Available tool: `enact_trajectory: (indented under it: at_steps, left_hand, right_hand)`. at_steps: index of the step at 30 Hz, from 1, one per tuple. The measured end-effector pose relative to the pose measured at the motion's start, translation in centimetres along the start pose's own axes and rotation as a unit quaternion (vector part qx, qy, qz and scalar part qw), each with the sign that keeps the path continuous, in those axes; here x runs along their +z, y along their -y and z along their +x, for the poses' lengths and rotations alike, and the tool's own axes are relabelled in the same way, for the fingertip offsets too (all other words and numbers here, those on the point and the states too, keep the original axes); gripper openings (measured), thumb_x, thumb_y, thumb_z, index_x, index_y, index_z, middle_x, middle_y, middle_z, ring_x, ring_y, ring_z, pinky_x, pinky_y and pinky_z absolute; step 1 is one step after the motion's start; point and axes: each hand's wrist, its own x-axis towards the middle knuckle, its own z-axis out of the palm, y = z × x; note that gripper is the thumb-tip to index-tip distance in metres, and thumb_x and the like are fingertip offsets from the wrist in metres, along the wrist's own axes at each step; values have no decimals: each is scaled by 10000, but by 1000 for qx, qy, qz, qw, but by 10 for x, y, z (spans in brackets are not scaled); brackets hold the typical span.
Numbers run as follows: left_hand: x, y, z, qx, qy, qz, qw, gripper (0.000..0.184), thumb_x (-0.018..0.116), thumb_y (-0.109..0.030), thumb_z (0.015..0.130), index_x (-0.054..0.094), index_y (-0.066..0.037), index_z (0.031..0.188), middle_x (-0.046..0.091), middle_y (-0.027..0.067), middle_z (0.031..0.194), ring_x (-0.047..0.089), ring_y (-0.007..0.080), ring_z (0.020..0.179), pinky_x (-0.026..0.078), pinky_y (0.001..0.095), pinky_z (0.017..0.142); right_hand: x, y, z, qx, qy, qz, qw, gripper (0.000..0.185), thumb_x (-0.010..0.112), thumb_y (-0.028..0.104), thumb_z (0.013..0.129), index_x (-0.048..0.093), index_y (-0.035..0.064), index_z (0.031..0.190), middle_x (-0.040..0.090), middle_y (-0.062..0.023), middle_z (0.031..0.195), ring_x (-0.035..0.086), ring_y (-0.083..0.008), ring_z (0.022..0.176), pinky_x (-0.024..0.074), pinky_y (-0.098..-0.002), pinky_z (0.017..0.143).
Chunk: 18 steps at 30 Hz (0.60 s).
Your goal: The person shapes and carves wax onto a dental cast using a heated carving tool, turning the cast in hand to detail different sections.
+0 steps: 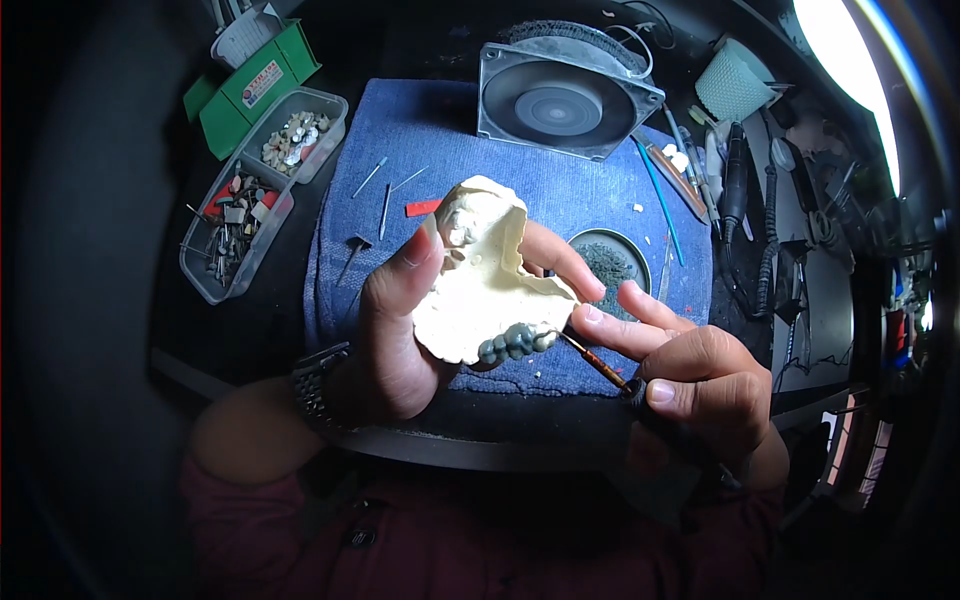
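My left hand (395, 350) is wrapped around a cream plaster dental model (465, 300), with the thumb on its near left side and fingers behind it. Along the model's lower edge runs a row of dark grey-green wax teeth (508, 345). My right hand (710, 385) grips a slim waxing tool (598, 368) with a dark handle and a brown and metal shaft. The tool's tip is at the right end of the wax teeth; whether it touches them I cannot tell. Two right fingertips rest close to the model's right edge.
Under the hands lies a blue cloth (400, 130). A square fan (560, 105) stands at its back. A round dish (648, 262) holds dark shavings. A divided plastic box (270, 235) of small tools and a green box (250, 95) sit left; several tools and a handpiece (735, 175) lie right.
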Motion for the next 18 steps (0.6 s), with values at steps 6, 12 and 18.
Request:
enact_trajectory:
  at_steps: [6,12,18]
  left_hand:
    - [0,1,0,-3,-8,-7,1000,1080,81,-862,755,589,55,1013,636,119,958,549,108,619,422,221,503]
    - [0,9,1,35,4,-102,994,1080,90,-865,753,595,59,996,630,114,930,544,108,612,419,224,502]
    - [1,4,0,16,-15,-33,999,1079,94,-863,755,599,63,980,626,116,914,537,107,598,413,224,496]
  right_hand:
    - [0,-1,0,-3,4,-8,1000,338,583,-96,830,463,30,1119,566,-191,996,542,-490,1137,283,-668,1030]
    - [1,0,0,5,-4,-9,1000,346,586,-95,827,459,36,1121,565,-190,993,537,-488,1145,283,-669,1030]
    - [0,-2,0,-11,1,-9,1000,341,591,-95,822,458,25,1112,562,-193,980,542,-494,1135,286,-675,1023]
